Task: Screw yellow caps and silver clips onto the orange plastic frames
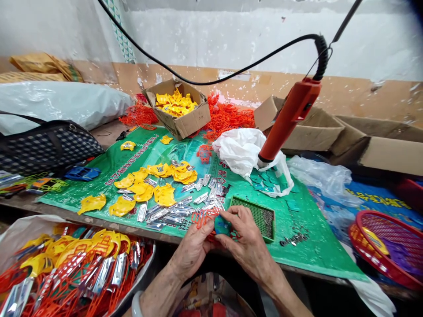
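Both my hands meet at the table's front edge over a small orange plastic frame [206, 216] with a teal piece [220, 225] set in it. My left hand [191, 246] pinches the frame from the left. My right hand [246, 240] grips the teal piece from the right, fingers closed on it. Just behind them lie silver metal pieces [185, 207] and yellow plastic shells [155, 185] on a green printed sheet [307, 246]. A green tray [261, 215] of small screws sits by my right hand.
An orange electric screwdriver [287, 119] hangs on a black cord above a white bag [244, 149] of teal pieces. A cardboard box [180, 110] of yellow shells stands behind. A bin [66, 268] of assembled parts is front left, a red basket [386, 246] right.
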`<state>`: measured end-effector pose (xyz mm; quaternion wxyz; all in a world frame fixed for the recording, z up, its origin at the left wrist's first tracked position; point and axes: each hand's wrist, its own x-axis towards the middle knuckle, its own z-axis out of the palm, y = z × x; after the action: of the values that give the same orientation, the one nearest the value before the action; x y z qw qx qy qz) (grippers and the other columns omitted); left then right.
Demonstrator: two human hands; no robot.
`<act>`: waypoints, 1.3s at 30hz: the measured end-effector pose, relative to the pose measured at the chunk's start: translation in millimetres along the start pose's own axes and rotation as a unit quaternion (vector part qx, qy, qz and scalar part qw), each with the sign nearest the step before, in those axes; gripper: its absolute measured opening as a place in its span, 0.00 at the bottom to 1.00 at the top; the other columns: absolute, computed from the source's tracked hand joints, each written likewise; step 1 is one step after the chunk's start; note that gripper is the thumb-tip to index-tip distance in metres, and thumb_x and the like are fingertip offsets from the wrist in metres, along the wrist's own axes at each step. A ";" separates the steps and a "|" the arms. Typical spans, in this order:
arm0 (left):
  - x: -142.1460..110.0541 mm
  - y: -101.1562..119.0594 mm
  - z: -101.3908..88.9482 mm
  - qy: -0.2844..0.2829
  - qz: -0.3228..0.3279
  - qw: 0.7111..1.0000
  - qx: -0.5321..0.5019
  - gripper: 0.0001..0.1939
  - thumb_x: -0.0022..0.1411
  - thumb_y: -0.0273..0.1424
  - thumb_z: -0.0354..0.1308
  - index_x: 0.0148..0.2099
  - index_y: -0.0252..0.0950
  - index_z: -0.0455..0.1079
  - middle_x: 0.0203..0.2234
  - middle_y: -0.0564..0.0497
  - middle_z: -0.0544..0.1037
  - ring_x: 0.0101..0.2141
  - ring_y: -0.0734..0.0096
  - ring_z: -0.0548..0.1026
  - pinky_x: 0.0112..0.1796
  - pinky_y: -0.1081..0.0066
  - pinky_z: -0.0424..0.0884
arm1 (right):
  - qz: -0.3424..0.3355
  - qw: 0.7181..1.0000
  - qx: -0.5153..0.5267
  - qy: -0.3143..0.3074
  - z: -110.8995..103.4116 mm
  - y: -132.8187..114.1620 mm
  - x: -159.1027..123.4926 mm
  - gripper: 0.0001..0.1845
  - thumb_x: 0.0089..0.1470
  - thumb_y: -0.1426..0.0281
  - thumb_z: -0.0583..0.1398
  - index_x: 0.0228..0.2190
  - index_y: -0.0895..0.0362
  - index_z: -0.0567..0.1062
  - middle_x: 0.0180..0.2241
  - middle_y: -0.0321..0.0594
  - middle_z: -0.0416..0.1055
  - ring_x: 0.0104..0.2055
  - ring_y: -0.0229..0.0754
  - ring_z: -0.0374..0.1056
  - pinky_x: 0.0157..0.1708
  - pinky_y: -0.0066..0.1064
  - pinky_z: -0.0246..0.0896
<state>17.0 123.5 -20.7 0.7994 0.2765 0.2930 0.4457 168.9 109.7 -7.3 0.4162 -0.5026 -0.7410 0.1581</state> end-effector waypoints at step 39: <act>-6.9 -7.0 4.7 -0.006 -0.056 0.998 0.012 0.16 0.57 0.39 0.66 0.42 0.32 0.77 0.28 0.48 0.78 0.25 0.70 0.75 0.26 0.70 0.76 | 0.029 0.990 0.102 0.095 -2.9 -1.1 -27.2 0.23 0.48 0.75 0.67 0.47 0.51 0.74 0.41 0.42 0.72 0.43 0.45 0.69 0.40 0.37 0.69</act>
<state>21.2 113.5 -21.0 0.8214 0.2719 0.3091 0.3947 174.5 84.8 -17.3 0.5291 -0.4919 -0.6631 0.1960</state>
